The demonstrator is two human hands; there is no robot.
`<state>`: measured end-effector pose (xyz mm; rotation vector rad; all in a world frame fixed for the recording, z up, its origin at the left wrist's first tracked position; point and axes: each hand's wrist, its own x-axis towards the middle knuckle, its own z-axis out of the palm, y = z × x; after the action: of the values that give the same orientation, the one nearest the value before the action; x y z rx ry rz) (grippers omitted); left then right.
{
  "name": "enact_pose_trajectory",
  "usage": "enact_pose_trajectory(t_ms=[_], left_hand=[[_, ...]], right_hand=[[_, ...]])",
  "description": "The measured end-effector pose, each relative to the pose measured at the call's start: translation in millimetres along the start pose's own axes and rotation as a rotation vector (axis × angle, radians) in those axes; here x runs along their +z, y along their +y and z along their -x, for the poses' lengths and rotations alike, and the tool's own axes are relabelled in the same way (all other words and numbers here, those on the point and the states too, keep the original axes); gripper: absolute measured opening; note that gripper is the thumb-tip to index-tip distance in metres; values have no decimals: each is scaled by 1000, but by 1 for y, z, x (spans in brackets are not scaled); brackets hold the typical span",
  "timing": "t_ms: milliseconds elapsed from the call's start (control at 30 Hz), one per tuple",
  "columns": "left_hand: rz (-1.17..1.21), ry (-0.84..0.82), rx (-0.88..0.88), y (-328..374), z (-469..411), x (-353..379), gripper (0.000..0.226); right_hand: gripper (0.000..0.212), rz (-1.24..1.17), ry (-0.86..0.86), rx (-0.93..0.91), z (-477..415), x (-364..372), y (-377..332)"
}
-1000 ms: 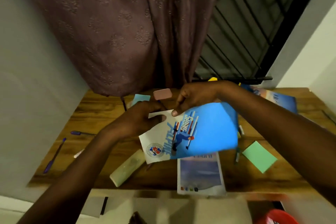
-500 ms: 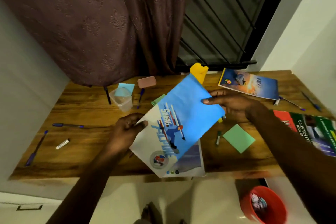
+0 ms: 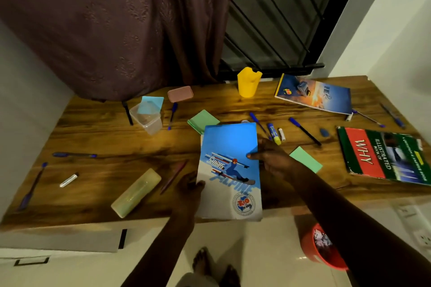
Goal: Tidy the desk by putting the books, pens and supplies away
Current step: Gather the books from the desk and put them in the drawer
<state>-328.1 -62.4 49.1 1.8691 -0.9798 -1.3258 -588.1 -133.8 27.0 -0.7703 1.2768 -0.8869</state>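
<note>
blue notebook between left hand and right hand, in the grip of both

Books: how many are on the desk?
3: blue book, front middle; thin book, back right; green book, right edge. Another may hide under the blue one.

Light: dim, warm, indoor. Brightest areas: white wall at 2 o'clock, floor at 6 o'clock. Desk: soft sheen streaks toward 12 o'clock. Forearms: near-black, detail lost. Edges: wide-angle bowing, darker corners. Focus: mildly soft overall.
</note>
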Motion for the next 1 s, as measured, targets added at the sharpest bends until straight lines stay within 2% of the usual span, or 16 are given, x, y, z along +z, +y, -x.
enact_pose_trajectory(t_ms=[100,200,367,467,567,733,833,1000], left_hand=[[-53,-87,-10,-19,-16,-3,12],[-49,-130,-52,-38,-40,-3,18],[-68,-154,-21,-23,-42,-5,16],[-120,-162,55,-21,-40,-7,23],[-218,-179,115,-18,-37,-11,29],[-375,-69,366,-7,-40,-9,50],[-302,-46,527,5,-57,4,43],[-279,-174,679,51,-91,44,29]], right_hand=[[53,80,107,-51,-8,2,8],[48,134,193,-77,-12,10,12],[41,467,352,-133,-21,19,22],[44,697,407,-138,-20,24,20],[52,813,446,-111,-19,26,19],[59,858,464,-112,-17,21,20],[33,896,520,-167,-7,19,1],[9,629,676,-245,9,-10,-31]])
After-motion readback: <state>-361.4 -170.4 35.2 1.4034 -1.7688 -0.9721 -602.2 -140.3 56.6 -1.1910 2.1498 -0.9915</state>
